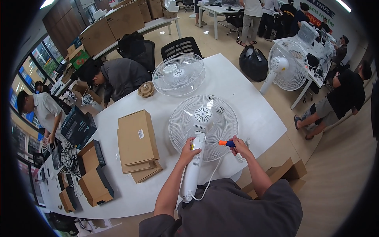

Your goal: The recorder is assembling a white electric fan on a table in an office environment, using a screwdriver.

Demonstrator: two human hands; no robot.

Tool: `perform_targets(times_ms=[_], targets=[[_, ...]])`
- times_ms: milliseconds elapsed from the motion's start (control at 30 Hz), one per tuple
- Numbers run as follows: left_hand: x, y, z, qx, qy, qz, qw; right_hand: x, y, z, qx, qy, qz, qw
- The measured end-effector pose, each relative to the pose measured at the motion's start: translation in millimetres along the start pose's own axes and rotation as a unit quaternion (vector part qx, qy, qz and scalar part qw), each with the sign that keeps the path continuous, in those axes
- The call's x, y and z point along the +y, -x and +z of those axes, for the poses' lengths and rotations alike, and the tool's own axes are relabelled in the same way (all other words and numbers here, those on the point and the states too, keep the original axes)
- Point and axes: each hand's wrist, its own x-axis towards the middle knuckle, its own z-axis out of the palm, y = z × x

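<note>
A white fan (190, 173) lies face down on the white table, its round wire grille and motor housing (203, 115) away from me and its column pointing toward my body. My left hand (190, 151) is wrapped round the column just below the motor housing. In my right hand (240, 147) is a screwdriver (227, 143) with an orange and blue handle. Its thin shaft points left, and the tip is at the side of the fan's neck; whether it sits in a screw is too small to tell. A white cord (213, 173) loops from the column's lower end.
Flat brown cardboard boxes (136, 138) are stacked left of the fan. Clear fan grilles (178, 75) and a brown coiled piece (146, 89) lie at the table's far side. Opened boxes (94, 185) and black cables (70, 158) cover the left end. A person (122, 77) bends beside the far-left edge.
</note>
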Motion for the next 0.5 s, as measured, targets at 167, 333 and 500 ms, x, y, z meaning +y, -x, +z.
perform_targets(times_ms=[167, 333, 500], targets=[[5.3, 1.3, 1.9, -0.007, 0.004, -0.006, 1.0, -1.4, -9.9, -2.5, 0.021, 0.003, -0.002, 1.0], [2.7, -0.2, 0.4, -0.016, 0.005, -0.013, 1.0, 3.4, -13.6, -3.2, 0.011, -0.012, -0.1, 0.995], [4.4, 2.1, 2.4, -0.005, 0.002, -0.012, 1.0, 4.7, -13.5, -4.2, 0.005, -0.025, -0.195, 0.98]])
